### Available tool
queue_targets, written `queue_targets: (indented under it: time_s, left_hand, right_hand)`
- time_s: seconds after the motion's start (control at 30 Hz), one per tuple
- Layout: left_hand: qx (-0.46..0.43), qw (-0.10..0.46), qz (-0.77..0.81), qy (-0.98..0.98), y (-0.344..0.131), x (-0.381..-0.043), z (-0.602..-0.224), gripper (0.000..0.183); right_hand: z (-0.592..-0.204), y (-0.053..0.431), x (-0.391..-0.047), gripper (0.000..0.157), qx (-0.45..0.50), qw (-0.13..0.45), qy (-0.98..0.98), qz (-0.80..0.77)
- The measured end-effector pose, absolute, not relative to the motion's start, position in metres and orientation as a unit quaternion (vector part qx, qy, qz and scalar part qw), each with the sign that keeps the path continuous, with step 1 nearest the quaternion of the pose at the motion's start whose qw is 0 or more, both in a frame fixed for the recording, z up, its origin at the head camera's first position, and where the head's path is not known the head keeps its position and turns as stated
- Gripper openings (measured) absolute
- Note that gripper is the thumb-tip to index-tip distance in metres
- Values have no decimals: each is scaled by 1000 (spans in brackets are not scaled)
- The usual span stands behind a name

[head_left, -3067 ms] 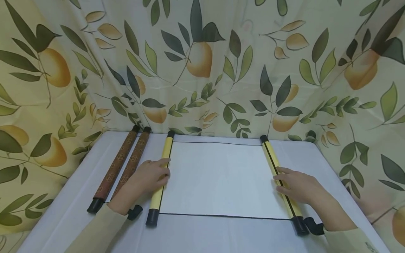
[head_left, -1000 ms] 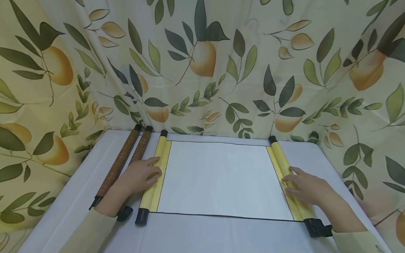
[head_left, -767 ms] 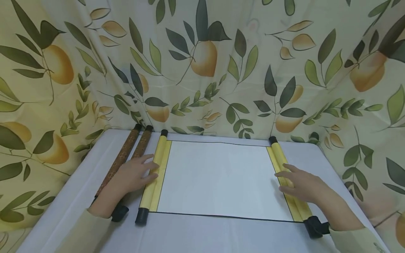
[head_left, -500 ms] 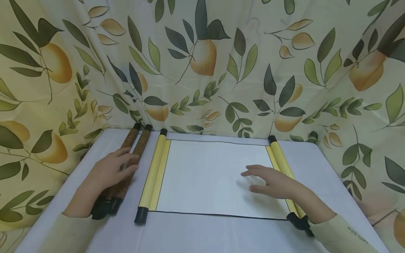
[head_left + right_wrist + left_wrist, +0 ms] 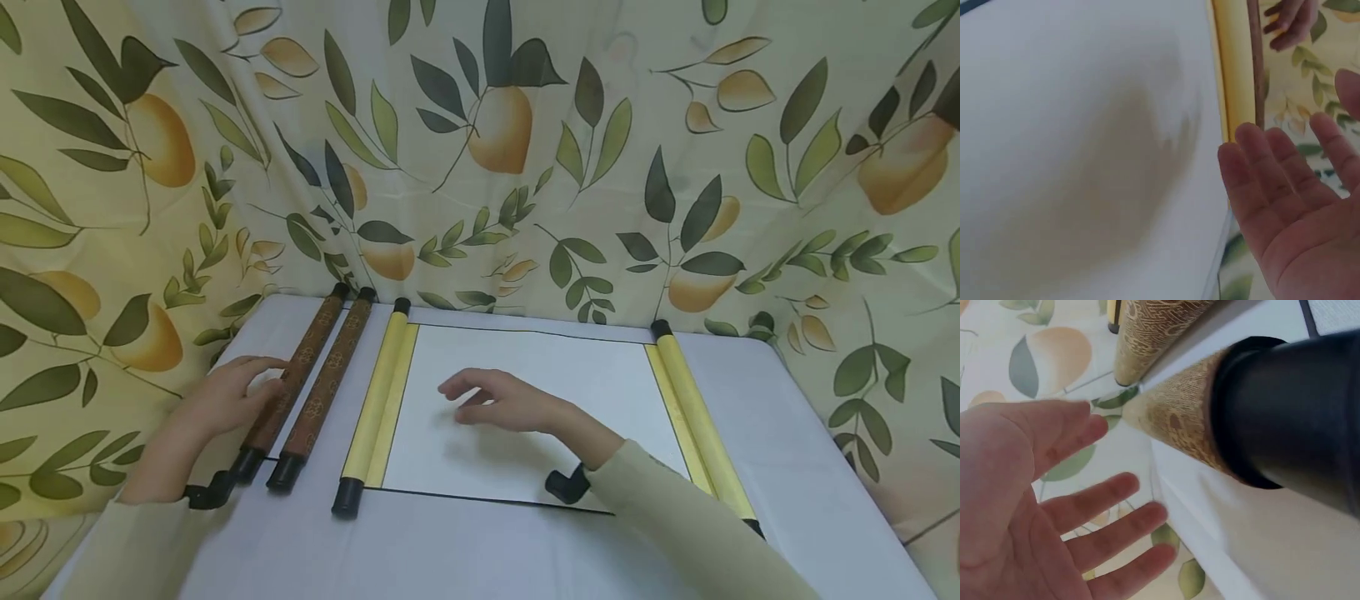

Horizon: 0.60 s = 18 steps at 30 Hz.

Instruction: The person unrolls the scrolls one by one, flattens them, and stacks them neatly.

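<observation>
In the head view a scroll lies unrolled, its white sheet (image 5: 577,358) spread between a left yellow roll (image 5: 378,400) and a right yellow roll (image 5: 705,425), both black-capped. Left of it lie two brown patterned rolls (image 5: 326,392) with black ends, side by side. My left hand (image 5: 221,400) is at the outer brown roll, fingertips overlapping its edge; the left wrist view shows the fingers (image 5: 1110,537) spread, palm holding nothing, beside the brown roll (image 5: 1179,415). Above the white sheet hovers my right hand (image 5: 506,400), its shadow below; in the right wrist view its fingers (image 5: 1260,165) are extended and bare.
Everything lies on a white-covered table (image 5: 480,550). A curtain (image 5: 585,192) with fruit and leaf print hangs behind and at the left side. Black wrist mounts (image 5: 567,485) stick out beneath both wrists.
Both hands have pulled the yellow rolls wider apart, then let go. The left hand has moved left across to the brown rolls; the right hand has swung left over the white sheet.
</observation>
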<state>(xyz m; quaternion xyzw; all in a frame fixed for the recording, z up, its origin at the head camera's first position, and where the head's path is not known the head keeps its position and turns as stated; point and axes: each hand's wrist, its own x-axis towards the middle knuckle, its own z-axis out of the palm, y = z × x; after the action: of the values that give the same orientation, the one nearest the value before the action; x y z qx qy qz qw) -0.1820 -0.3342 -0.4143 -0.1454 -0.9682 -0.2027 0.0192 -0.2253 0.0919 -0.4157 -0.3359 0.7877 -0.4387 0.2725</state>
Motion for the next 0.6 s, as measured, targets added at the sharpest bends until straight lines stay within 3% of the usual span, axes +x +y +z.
queue_targets:
  time_s: [0.37, 0.6]
  left_hand:
    - [-193, 2, -250, -949, -345, -192, -425, 34]
    - [-146, -144, -365, -908, -342, -200, -432, 47]
  right_hand:
    - [-432, -26, -221, 53, -206, 408, 609, -648]
    - [-432, -75, -208, 62, -121, 449, 544, -699]
